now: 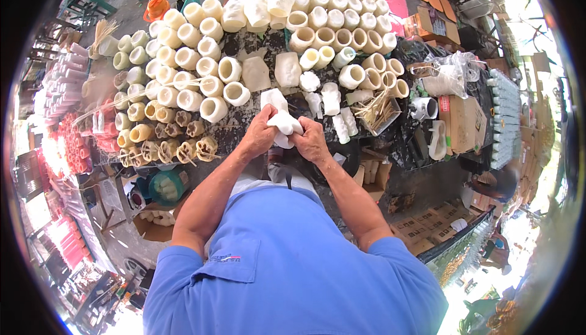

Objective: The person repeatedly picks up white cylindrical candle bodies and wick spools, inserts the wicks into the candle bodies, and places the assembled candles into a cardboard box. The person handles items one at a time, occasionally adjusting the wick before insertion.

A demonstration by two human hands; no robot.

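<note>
In front of my body, both hands grip a smooth white lobed piece [284, 122] that looks like wax; its exact kind I cannot make out. My left hand [260, 131] is closed on its left side, and my right hand [312, 141] pinches its right side. Just beyond it on the dark, blotched table stands a white block [274, 99]. To the right of the hands are white knobbly candle-like pieces [331, 99] and a white ribbed stick [340, 129]. Two pale flat-sided pieces [287, 70] stand farther back.
Rows of hollow cream wax cups [212, 109] fill the table's left side, with more cups [302, 39] at the back. Small brown-yellow cups [206, 147] line the near left edge. A tray of thin sticks [378, 114] and a cardboard box [462, 124] stand right.
</note>
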